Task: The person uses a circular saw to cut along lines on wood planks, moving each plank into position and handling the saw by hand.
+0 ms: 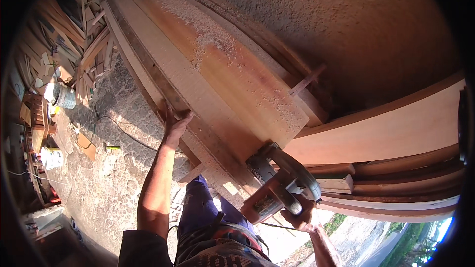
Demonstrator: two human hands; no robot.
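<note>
A wide wooden panel [232, 84] with pale sawdust on it lies diagonally across the middle. Along its left side runs a long, narrower wooden strip [148, 69]. My left hand [175, 126] grips the boards at that left edge, thumb on top and fingers partly hidden. My right hand [299, 215], lower right, holds the handle of a dark circular saw [277, 190], whose base sits at the panel's near end. A small wooden crosspiece [307, 81] sticks out beside the panel's right edge.
Offcuts [64, 29] are piled upper left. A metal-coloured bucket [59, 96], a white bucket [52, 158] and a cord [123, 133] lie on the rough floor [114, 188] at left. A rough wall [356, 24] stands behind; long planks [376, 128] are stacked at right.
</note>
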